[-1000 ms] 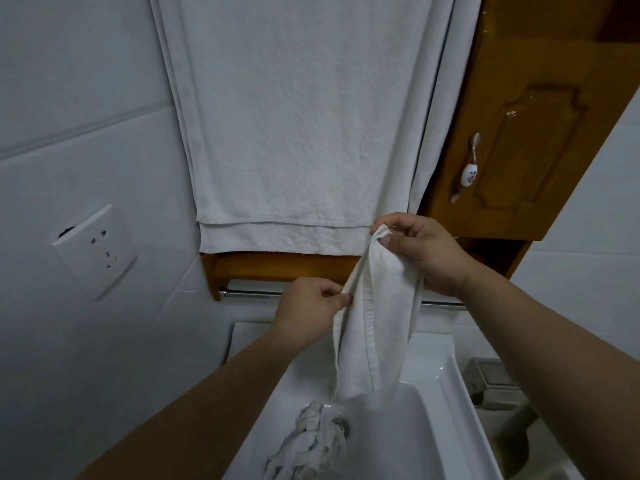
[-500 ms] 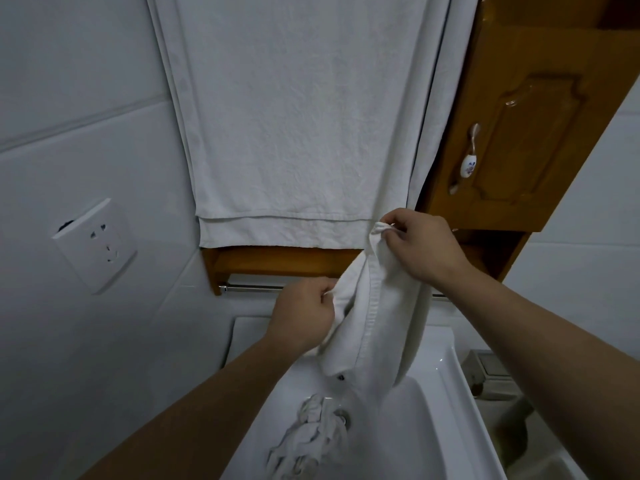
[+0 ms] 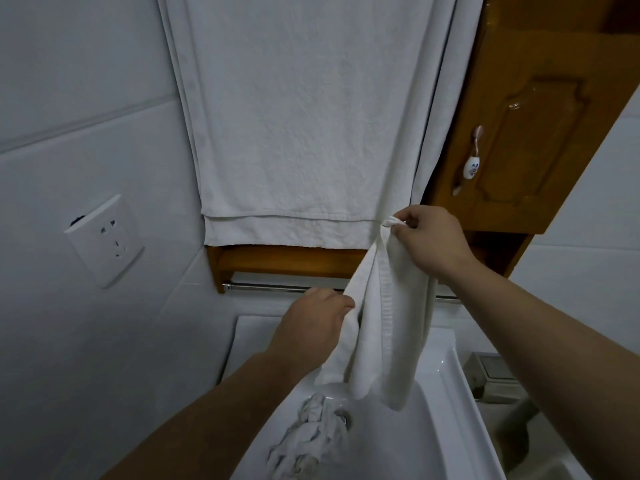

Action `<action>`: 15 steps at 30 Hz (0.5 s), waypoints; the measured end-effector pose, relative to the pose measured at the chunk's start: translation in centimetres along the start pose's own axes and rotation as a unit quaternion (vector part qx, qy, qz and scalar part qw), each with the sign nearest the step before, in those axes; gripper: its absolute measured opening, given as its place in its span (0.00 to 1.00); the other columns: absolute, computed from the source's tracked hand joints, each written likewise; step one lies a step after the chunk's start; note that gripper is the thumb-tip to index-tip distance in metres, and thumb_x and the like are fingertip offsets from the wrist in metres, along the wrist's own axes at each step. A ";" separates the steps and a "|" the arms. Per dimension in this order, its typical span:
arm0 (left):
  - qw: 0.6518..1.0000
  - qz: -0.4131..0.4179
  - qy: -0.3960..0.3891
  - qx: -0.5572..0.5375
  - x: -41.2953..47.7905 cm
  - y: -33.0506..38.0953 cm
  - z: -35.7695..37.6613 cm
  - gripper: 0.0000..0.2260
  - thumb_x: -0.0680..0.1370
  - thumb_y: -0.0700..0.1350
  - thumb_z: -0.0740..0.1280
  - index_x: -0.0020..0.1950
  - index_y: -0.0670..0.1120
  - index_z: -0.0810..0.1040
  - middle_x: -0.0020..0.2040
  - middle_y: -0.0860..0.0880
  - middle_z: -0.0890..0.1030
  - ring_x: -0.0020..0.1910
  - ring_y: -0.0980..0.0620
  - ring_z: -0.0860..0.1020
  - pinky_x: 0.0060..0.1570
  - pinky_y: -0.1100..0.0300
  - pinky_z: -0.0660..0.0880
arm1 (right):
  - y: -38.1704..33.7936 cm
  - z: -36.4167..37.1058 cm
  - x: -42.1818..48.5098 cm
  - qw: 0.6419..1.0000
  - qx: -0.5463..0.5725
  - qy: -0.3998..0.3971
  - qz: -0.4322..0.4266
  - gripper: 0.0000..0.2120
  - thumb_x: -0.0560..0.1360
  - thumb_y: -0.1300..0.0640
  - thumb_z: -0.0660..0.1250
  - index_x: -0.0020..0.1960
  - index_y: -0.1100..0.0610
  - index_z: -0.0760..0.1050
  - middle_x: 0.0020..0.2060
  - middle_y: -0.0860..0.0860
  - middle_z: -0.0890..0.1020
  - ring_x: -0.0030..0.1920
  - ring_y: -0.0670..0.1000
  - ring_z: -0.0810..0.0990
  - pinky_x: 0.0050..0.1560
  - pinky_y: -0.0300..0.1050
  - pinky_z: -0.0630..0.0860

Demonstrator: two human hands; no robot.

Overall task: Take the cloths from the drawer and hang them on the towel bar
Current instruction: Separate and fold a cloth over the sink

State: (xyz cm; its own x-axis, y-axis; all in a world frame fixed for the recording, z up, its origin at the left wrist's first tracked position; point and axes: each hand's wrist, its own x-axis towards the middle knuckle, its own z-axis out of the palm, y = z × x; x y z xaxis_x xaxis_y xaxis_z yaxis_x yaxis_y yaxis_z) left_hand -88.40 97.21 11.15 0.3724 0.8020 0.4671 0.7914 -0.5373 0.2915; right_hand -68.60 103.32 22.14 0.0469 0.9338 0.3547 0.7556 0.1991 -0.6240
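the right hand (image 3: 429, 240) pinches the top corner of a white cloth (image 3: 391, 327), thumb and forefinger closed on a small bunched tip of fabric that pokes out just left of the fingertips, the other fingers curled in beside them. from that pinch the cloth hangs straight down below the fingers in long loose folds. the left hand (image 3: 311, 323) is lower and to the left of the right fingers, seen from the back, its fingers curled round the cloth's left edge about halfway down; the fingertips themselves are hidden behind the hand and the fabric. the chrome towel bar (image 3: 270, 288) runs level just above and beyond the left knuckles and passes behind the hanging cloth, well below the right fingers; whether the cloth touches the bar cannot be told. a wooden shelf (image 3: 277, 259) sits right above the bar. a large white towel (image 3: 304, 133) hangs down the wall above both hands, its lower hem level with the right fingertips and just left of them. up and to the right of the right hand is a wooden cabinet door (image 3: 530, 143) with a ceramic handle (image 3: 469, 161). the cloth's lower ends hang over a white sink (image 3: 446, 427) below both hands, and a second, crumpled cloth (image 3: 308, 434) lies in the basin by the drain, under the left wrist. a wall socket (image 3: 104, 240) is on the tiles far left of the left hand
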 end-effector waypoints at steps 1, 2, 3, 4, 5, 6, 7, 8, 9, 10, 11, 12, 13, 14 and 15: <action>1.000 -0.013 0.000 -0.015 0.0 -0.1 0.1 0.12 0.82 0.41 0.62 0.62 0.48 0.82 0.53 0.48 0.81 0.53 0.49 0.76 0.50 0.64 0.67 | 0.0 -0.1 0.1 1.000 0.013 0.001 0.004 0.09 0.80 0.55 0.66 0.57 0.55 0.82 0.49 0.49 0.82 0.48 0.47 0.78 0.41 0.37 0.71; 0.999 -0.024 -0.009 -0.030 0.0 -0.2 0.3 0.12 0.82 0.42 0.62 0.62 0.49 0.82 0.54 0.49 0.80 0.53 0.50 0.75 0.50 0.65 0.67 | 0.1 -0.1 0.1 1.000 0.024 0.004 0.006 0.09 0.80 0.55 0.66 0.57 0.55 0.82 0.49 0.48 0.82 0.49 0.47 0.78 0.42 0.37 0.70; 0.998 -0.027 -0.020 -0.044 -0.1 -0.1 0.4 0.12 0.82 0.42 0.63 0.62 0.49 0.82 0.54 0.49 0.79 0.53 0.51 0.74 0.51 0.65 0.68 | 0.1 -0.2 0.2 0.999 0.034 0.008 0.010 0.10 0.80 0.54 0.66 0.57 0.55 0.82 0.49 0.47 0.81 0.49 0.47 0.77 0.42 0.36 0.70; 0.997 -0.031 -0.035 -0.057 -0.1 0.0 0.6 0.12 0.82 0.42 0.64 0.61 0.49 0.83 0.54 0.49 0.78 0.53 0.52 0.74 0.52 0.64 0.70 | 0.1 -0.4 0.4 0.999 0.046 0.015 0.015 0.10 0.80 0.54 0.66 0.57 0.55 0.82 0.49 0.47 0.80 0.50 0.47 0.77 0.42 0.36 0.70; 0.995 -0.040 -0.049 -0.072 -0.2 0.2 0.7 0.11 0.82 0.43 0.64 0.60 0.48 0.83 0.54 0.49 0.78 0.52 0.52 0.74 0.53 0.63 0.71 | 0.1 -0.6 0.5 0.998 0.058 0.022 0.020 0.10 0.80 0.54 0.66 0.58 0.55 0.82 0.50 0.47 0.81 0.50 0.48 0.77 0.43 0.37 0.71; 0.993 -0.058 -0.060 -0.088 -0.2 0.3 0.9 0.11 0.82 0.43 0.64 0.59 0.48 0.83 0.54 0.50 0.78 0.51 0.53 0.74 0.54 0.62 0.73 | 0.2 -0.9 0.7 0.997 0.068 0.027 0.026 0.10 0.80 0.54 0.66 0.57 0.55 0.82 0.51 0.48 0.81 0.51 0.48 0.78 0.44 0.38 0.72; 0.989 -0.082 -0.064 -0.104 -0.1 0.2 1.0 0.11 0.82 0.44 0.63 0.59 0.48 0.83 0.54 0.50 0.79 0.51 0.53 0.75 0.55 0.61 0.74 | 0.2 -1.1 0.8 0.996 0.076 0.031 0.030 0.10 0.79 0.54 0.66 0.57 0.55 0.82 0.51 0.48 0.82 0.51 0.49 0.78 0.45 0.39 0.73; 0.985 -0.109 -0.068 -0.116 0.0 0.0 1.2 0.10 0.82 0.43 0.63 0.58 0.48 0.83 0.54 0.50 0.80 0.51 0.53 0.76 0.56 0.60 0.74 | 0.4 -1.4 0.9 0.995 0.086 0.034 0.033 0.09 0.79 0.54 0.66 0.56 0.54 0.83 0.50 0.48 0.82 0.52 0.49 0.79 0.46 0.41 0.74; 0.981 -0.134 -0.068 -0.121 0.0 -0.2 1.2 0.10 0.81 0.43 0.63 0.57 0.48 0.84 0.54 0.49 0.81 0.51 0.53 0.77 0.57 0.58 0.75 | 0.5 -1.6 1.0 0.994 0.097 0.037 0.036 0.08 0.79 0.55 0.67 0.54 0.54 0.83 0.50 0.48 0.83 0.51 0.49 0.80 0.46 0.41 0.74; 0.979 -0.154 -0.067 -0.120 0.0 -0.5 1.3 0.11 0.81 0.42 0.63 0.56 0.48 0.84 0.53 0.49 0.81 0.51 0.53 0.77 0.57 0.57 0.75 | 0.5 -1.8 1.1 0.993 0.109 0.039 0.039 0.08 0.78 0.55 0.67 0.54 0.53 0.83 0.49 0.48 0.83 0.51 0.48 0.80 0.45 0.41 0.74; 0.977 -0.166 -0.061 -0.114 0.0 -0.8 1.4 0.11 0.81 0.42 0.62 0.56 0.49 0.84 0.54 0.49 0.80 0.51 0.53 0.77 0.57 0.56 0.75 | 0.5 -2.0 1.0 0.991 0.120 0.039 0.041 0.08 0.78 0.56 0.67 0.54 0.53 0.83 0.49 0.48 0.83 0.51 0.48 0.80 0.45 0.40 0.74; 0.977 -0.177 -0.053 -0.109 -0.1 -1.0 1.5 0.11 0.81 0.42 0.62 0.56 0.49 0.83 0.55 0.50 0.79 0.52 0.53 0.76 0.57 0.58 0.75 | 0.4 -2.1 1.0 0.991 0.126 0.036 0.039 0.08 0.78 0.56 0.67 0.54 0.53 0.83 0.49 0.48 0.83 0.51 0.48 0.80 0.44 0.40 0.73; 0.976 -0.184 -0.042 -0.106 -0.1 -1.0 1.4 0.11 0.81 0.42 0.63 0.57 0.49 0.83 0.57 0.50 0.77 0.54 0.53 0.76 0.57 0.60 0.73 | 0.4 -2.2 0.9 0.991 0.126 0.029 0.034 0.07 0.78 0.56 0.67 0.54 0.52 0.83 0.49 0.47 0.83 0.51 0.48 0.80 0.45 0.40 0.74; 0.976 -0.188 -0.031 -0.105 -0.1 -1.0 1.3 0.11 0.81 0.43 0.64 0.59 0.50 0.82 0.60 0.51 0.75 0.57 0.53 0.75 0.58 0.63 0.71 | 0.3 -2.1 0.7 0.992 0.123 0.019 0.026 0.07 0.79 0.55 0.67 0.54 0.52 0.83 0.49 0.47 0.83 0.51 0.47 0.80 0.45 0.40 0.74; 0.976 -0.187 -0.022 -0.105 0.0 -0.8 1.2 0.12 0.80 0.45 0.65 0.62 0.51 0.80 0.63 0.51 0.72 0.61 0.53 0.73 0.59 0.64 0.69 | 0.1 -2.1 0.6 0.993 0.120 0.008 0.018 0.07 0.79 0.55 0.67 0.54 0.52 0.83 0.48 0.47 0.83 0.50 0.48 0.80 0.45 0.41 0.74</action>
State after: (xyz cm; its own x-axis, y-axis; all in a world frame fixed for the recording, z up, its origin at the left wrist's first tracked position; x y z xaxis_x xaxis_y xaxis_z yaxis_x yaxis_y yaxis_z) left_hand -88.43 97.98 9.93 0.1002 0.9603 0.2603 0.7611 -0.2425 0.6016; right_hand -67.12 103.29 23.72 0.0822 0.9370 0.3395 0.5754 0.2335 -0.7838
